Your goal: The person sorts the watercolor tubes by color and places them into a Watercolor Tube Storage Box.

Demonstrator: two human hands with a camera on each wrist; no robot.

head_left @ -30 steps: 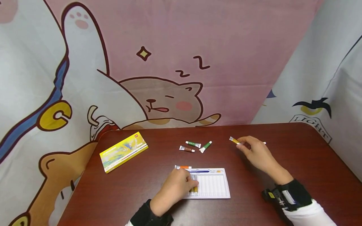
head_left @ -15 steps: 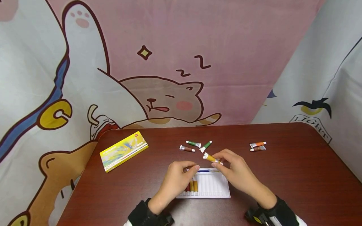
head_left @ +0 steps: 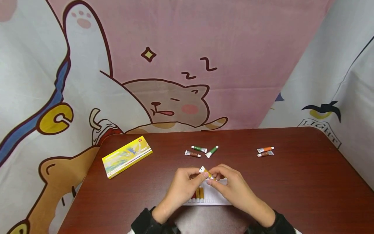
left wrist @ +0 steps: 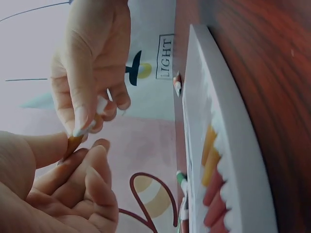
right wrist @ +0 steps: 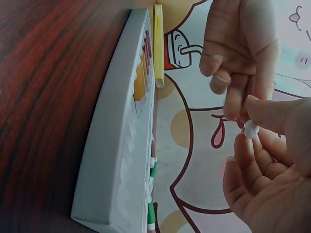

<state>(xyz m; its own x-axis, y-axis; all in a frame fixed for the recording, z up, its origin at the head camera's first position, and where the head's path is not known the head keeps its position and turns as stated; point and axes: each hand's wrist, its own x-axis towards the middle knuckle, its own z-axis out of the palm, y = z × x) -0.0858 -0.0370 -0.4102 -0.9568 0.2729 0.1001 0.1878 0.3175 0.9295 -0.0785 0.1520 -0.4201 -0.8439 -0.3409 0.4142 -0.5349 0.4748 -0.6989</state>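
Over a white plastic tray (head_left: 216, 196), both hands meet on a yellow-ochre paint tube (head_left: 209, 175) with a white cap. Its crimped end points up and away to the left. My left hand (head_left: 182, 185) pinches the tube body between thumb and forefinger. From the other side, my right hand (head_left: 236, 188) pinches the white cap (right wrist: 251, 129), which shows in the right wrist view. Red and ochre tubes (head_left: 201, 193) lie side by side in the tray's left slots. The hands cover the tray's far edge in the head view.
Beyond the tray lie two green tubes (head_left: 199, 149) (head_left: 211, 151) and a brown tube (head_left: 193, 154). Farther right are an orange tube (head_left: 265, 149) and another brown tube (head_left: 265, 154). A yellow paint box (head_left: 127, 157) sits at the back left of the table (head_left: 306, 182).
My right hand has carried the ochre tube from the table's right side to above the tray. My left hand has risen from the tray's tubes and now grips it too.
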